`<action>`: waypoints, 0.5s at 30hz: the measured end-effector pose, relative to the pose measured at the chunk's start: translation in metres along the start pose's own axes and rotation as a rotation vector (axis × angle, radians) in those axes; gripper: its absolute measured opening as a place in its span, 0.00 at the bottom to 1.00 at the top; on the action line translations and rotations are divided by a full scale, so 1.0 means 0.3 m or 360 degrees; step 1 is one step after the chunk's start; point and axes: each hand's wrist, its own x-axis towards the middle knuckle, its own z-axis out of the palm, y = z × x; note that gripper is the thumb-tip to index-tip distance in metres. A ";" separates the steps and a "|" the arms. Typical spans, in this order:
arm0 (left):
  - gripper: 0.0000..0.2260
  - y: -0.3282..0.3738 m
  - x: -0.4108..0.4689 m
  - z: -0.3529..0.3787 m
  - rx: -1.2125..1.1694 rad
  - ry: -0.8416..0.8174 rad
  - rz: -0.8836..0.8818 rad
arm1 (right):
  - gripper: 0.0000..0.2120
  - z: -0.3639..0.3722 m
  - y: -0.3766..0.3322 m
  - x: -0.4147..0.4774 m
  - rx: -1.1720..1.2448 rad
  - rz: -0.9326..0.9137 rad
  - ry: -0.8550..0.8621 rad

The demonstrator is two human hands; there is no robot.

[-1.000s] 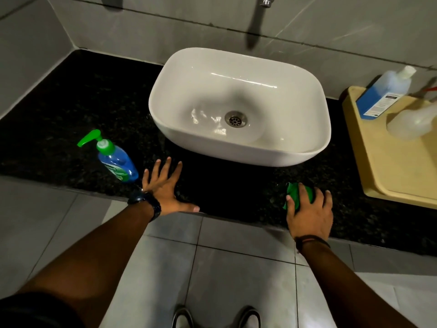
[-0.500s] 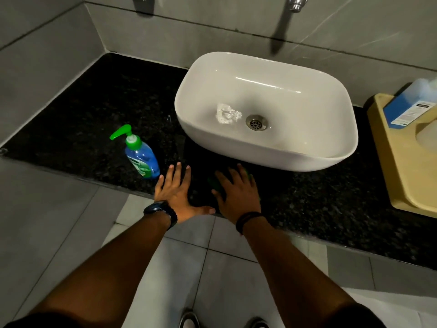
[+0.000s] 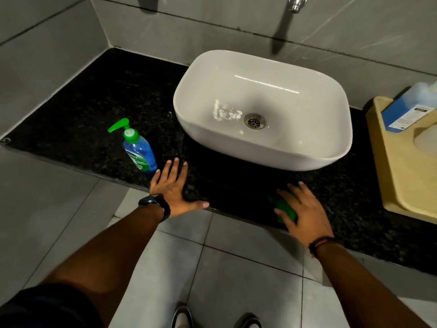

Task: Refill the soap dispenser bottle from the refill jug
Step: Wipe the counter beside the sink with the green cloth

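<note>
The soap dispenser bottle (image 3: 139, 149), blue with a green pump, stands on the black counter (image 3: 82, 110) left of the basin. My left hand (image 3: 173, 188) lies flat and spread on the counter edge just right of the bottle, not touching it. My right hand (image 3: 301, 207) presses flat on a green cloth (image 3: 285, 207) at the counter's front edge below the basin. The blue refill jug (image 3: 410, 110) lies on a beige tray (image 3: 392, 176) at the far right, partly cut off by the frame.
A white basin (image 3: 262, 107) sits mid-counter with a tap (image 3: 295, 3) above it. A pale bottle (image 3: 425, 140) lies on the tray beside the jug. Grey tiled walls close the left and back. My shoes (image 3: 215, 319) show on the tiled floor.
My right hand has slid the green cloth rightward along the counter's front edge, away from my left hand. The left hand stays planted. The view has shifted slightly.
</note>
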 end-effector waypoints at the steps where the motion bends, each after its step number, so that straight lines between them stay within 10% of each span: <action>1: 0.58 0.000 -0.001 0.002 0.0000 0.0010 -0.0004 | 0.24 -0.008 0.026 -0.019 -0.0060 0.0147 0.0053; 8: 0.53 -0.004 0.009 0.021 -0.0021 0.0041 -0.0023 | 0.23 0.046 -0.066 0.018 -0.0181 0.0917 0.0334; 15: 0.40 -0.016 0.018 0.050 -0.0063 0.0125 -0.0024 | 0.23 0.143 -0.345 0.155 -0.0093 0.0467 0.0191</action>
